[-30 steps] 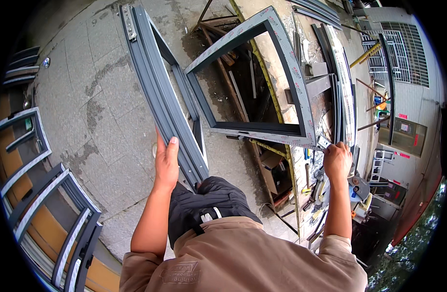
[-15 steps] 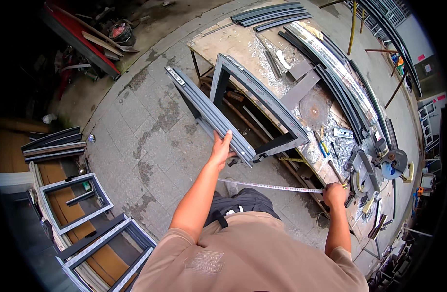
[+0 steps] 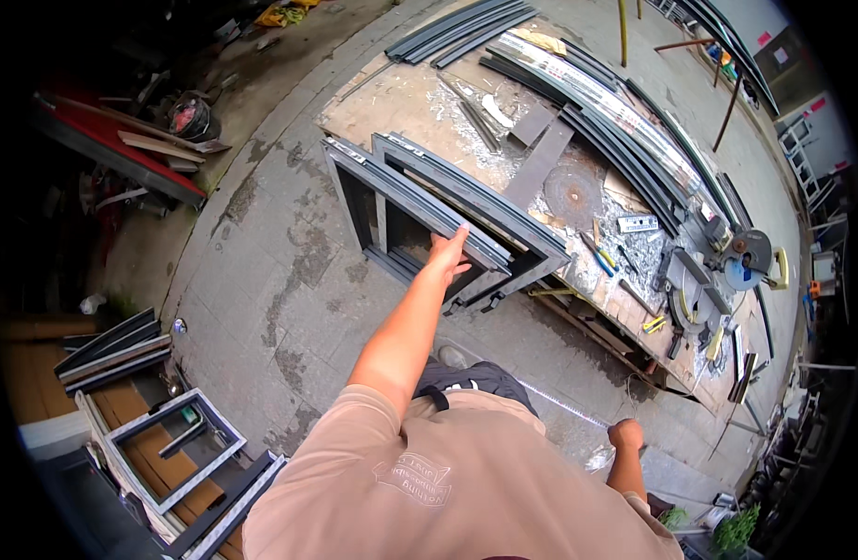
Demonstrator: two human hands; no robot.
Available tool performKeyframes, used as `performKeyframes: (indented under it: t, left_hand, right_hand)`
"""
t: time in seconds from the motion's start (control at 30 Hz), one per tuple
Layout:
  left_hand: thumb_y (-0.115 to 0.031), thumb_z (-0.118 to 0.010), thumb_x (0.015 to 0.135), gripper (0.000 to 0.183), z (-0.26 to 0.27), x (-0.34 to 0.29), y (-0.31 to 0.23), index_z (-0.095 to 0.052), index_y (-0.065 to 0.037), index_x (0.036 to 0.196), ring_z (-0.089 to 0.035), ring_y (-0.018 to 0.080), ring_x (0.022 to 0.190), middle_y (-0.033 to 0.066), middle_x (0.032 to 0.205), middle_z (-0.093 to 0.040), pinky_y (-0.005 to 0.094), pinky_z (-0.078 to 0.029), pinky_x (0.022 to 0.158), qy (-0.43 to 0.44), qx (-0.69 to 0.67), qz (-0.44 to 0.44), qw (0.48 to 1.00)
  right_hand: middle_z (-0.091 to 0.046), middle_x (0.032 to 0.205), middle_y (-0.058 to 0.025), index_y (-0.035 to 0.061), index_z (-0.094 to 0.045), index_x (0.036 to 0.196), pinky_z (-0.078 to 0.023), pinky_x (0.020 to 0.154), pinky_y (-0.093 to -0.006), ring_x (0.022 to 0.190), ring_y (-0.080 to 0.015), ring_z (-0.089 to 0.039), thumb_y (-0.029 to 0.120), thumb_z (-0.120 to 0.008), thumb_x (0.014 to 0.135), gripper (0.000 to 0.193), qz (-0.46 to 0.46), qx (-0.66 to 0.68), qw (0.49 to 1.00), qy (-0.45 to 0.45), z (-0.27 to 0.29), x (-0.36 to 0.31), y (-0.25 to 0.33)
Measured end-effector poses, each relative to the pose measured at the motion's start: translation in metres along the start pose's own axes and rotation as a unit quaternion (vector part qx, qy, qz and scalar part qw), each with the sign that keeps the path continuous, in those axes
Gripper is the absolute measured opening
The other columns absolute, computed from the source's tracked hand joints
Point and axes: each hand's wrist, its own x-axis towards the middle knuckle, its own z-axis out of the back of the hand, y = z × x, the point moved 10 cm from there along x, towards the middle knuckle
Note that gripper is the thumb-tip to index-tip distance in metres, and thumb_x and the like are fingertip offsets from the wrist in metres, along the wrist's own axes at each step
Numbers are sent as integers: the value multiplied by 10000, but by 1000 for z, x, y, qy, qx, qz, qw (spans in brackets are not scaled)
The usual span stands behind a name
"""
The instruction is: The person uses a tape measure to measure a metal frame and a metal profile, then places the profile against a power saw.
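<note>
My left hand is closed over the upper edge of a grey window frame, which stands tilted on the paving. Close behind it, a second grey window frame leans against the workbench. To the right of my body, my right hand is shut in a fist around the end of a tape measure. Its pale blade stretches from the fist toward my waist and passes out of sight behind my shirt. The case of the tape is hidden.
The workbench carries long dark profiles, pliers, a yellow-handled tool and a mitre saw, amid metal shavings. More framed panels lie at the lower left. A red board stands at the upper left.
My left hand has pushed the near frame toward the one behind it. My right hand, with the tape, has moved away from the bench edge, down toward my side. The view has shifted.
</note>
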Motion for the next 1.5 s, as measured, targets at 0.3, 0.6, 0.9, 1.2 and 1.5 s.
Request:
performKeyframes:
  t: [0.3, 0.6, 0.9, 1.2, 1.5]
  left_hand:
    - [-551, -690, 1034, 736, -2, 47, 0, -365, -111, 1526, -678, 324, 1146, 150, 1417, -604, 451, -640, 861, 20, 25, 10, 999]
    - [-699, -646, 1006, 827, 1, 30, -5, -498, -48, 1495, -688, 331, 1179, 200, 1401, -622, 477, -618, 967, 13, 53, -7, 998]
    - [-478, -593, 1106, 604, 39, -29, 114, -478, -88, 1553, -713, 321, 1174, 195, 1417, -659, 429, -627, 932, -18, 165, 44, 985]
    - [-442, -652, 1037, 453, 56, -102, 330, -777, -70, 1262, -750, 338, 1090, 188, 1272, -771, 474, -572, 957, 93, 622, 93, 772]
    - [-392, -677, 1047, 499, -44, -127, 284, -680, -43, 1403, -743, 199, 894, 103, 1069, -781, 379, -603, 779, 43, 470, 36, 881]
  right_hand:
    - [-768, 1244, -252, 6, -810, 1114, -611, 990, -491, 1173, -406, -750, 252, -650, 923, 350, -139, 91, 986, 28, -44, -116, -69]
    - [-761, 1265, -243, -15, -813, 1126, -597, 1005, -466, 1190, -395, -739, 245, -699, 908, 358, -254, 232, 927, 151, -245, -200, -128]
    - [-803, 1195, -123, 184, -852, 1109, -587, 969, -438, 1146, -316, -753, 369, -807, 896, 285, -137, 313, 868, 361, -529, -162, -144]
    - [-779, 1220, -202, 114, -844, 1114, -582, 1001, -475, 1146, -390, -748, 416, -693, 893, 403, 11, 175, 969, 176, -403, 28, -206]
    - [-749, 1235, -283, -18, -807, 1120, -586, 1009, -488, 1195, -423, -729, 228, -631, 916, 364, -11, 186, 969, 160, -341, 81, -231]
